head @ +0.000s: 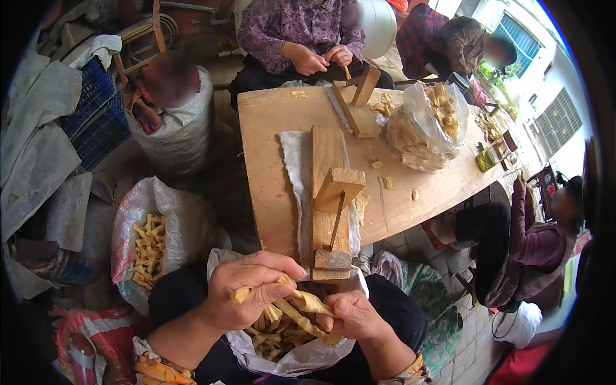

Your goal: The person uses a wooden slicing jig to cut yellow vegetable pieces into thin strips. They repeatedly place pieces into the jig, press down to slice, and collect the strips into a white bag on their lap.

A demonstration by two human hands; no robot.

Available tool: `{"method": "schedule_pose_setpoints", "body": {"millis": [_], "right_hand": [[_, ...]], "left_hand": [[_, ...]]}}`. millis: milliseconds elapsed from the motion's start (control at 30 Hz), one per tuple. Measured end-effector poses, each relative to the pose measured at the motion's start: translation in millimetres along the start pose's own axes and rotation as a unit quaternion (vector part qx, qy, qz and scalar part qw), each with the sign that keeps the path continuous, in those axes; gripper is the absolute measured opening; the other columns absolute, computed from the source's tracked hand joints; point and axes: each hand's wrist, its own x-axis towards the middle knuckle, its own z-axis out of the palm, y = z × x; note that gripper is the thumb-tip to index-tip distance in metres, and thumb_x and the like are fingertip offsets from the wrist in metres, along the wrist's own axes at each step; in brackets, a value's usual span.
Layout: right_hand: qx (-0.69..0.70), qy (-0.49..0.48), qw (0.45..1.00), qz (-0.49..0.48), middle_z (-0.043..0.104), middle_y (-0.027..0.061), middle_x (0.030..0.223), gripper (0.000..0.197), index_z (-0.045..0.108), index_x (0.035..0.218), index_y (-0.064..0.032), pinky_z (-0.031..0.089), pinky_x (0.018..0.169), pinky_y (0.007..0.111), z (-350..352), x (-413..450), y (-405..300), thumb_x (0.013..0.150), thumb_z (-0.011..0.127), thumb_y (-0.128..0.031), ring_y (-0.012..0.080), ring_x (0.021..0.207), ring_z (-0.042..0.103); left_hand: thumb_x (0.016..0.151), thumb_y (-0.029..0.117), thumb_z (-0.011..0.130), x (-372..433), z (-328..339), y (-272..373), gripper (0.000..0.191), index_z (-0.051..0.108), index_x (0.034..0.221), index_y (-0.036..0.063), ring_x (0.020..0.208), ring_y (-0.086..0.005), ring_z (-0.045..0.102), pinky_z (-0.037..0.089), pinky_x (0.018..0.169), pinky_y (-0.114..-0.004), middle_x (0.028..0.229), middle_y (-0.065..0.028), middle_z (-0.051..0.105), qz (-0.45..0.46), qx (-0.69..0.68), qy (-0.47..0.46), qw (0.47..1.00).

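My left hand [250, 291] grips a twisted, pale yellow dried strip [308, 302], one end poking out beside the thumb. The strip's other end is pinched between thumb and fingers of my right hand [353, 315]. A second flat length hangs below and runs down toward the right hand; whether it belongs to the same piece I cannot tell. Beneath both hands, a white woven sack [293, 370] stands open at my lap with many similar strips [274, 339] inside. Just beyond my hands, a wooden stand [329, 231] with an upright block and thin metal rod lies over the table edge.
A plywood table [269, 192] carries a grey cloth [296, 163], a second wooden stand [358, 113] and a clear bag of yellow pieces [428, 130]. A sack of knotted pieces [149, 250] stands at left, near a blue crate [96, 110]. Several people sit around the table.
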Motion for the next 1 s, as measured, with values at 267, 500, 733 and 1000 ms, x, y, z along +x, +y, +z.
{"method": "schedule_pose_setpoints", "body": {"millis": [267, 500, 733, 1000], "right_hand": [[0.065, 0.063, 0.992, 0.083, 0.05, -0.0041, 0.065, 0.04, 0.064, 0.077, -0.0038, 0.029, 0.053, 0.021, 13, 10, 1, 0.097, 0.056, -0.038, 0.0047, 0.057, 0.038], [-0.055, 0.249, 0.961, -0.105, 0.063, -0.0021, 0.073, 0.017, 0.067, 0.081, -0.0012, 0.041, 0.055, 0.019, 0, 4, -20, 0.088, 0.072, -0.016, 0.0027, 0.064, 0.051], [-0.55, 0.432, 0.664, -0.264, 0.064, 0.0117, 0.065, 0.023, 0.06, 0.081, -0.0067, 0.048, 0.051, 0.034, -27, 53, -28, 0.079, 0.078, -0.021, 0.027, 0.056, 0.063], [-0.56, 0.296, 0.638, -0.437, 0.056, 0.0047, 0.059, 0.024, 0.059, 0.081, -0.0061, 0.041, 0.042, 0.029, -15, 34, -27, 0.072, 0.081, -0.007, 0.0165, 0.047, 0.053]], "left_hand": [[0.077, 0.001, 0.077, -10, 11, -19, 0.021, 0.065, 0.093, -0.002, 0.072, -0.0104, 0.063, 0.048, 0.062, -0.023, 0.08, -0.0081, 0.067, -0.218, -0.155, -0.142, 0.953], [0.087, 0.009, 0.065, -5, 12, -13, 0.007, 0.062, 0.088, 0.0027, 0.064, -0.0081, 0.06, 0.047, 0.059, -0.024, 0.073, -0.0041, 0.065, -0.242, -0.104, -0.005, 0.965], [0.091, 0.011, 0.063, 26, 38, -46, 0.011, 0.065, 0.092, 0.0, 0.064, -0.0081, 0.054, 0.044, 0.059, -0.024, 0.071, -0.0046, 0.061, -0.142, 0.092, 0.078, 0.982], [0.093, 0.006, 0.058, 7, 30, -23, 0.013, 0.066, 0.097, -0.0037, 0.078, -0.0172, 0.064, 0.051, 0.069, -0.029, 0.099, -0.013, 0.068, -0.063, 0.099, 0.075, 0.99]]}}
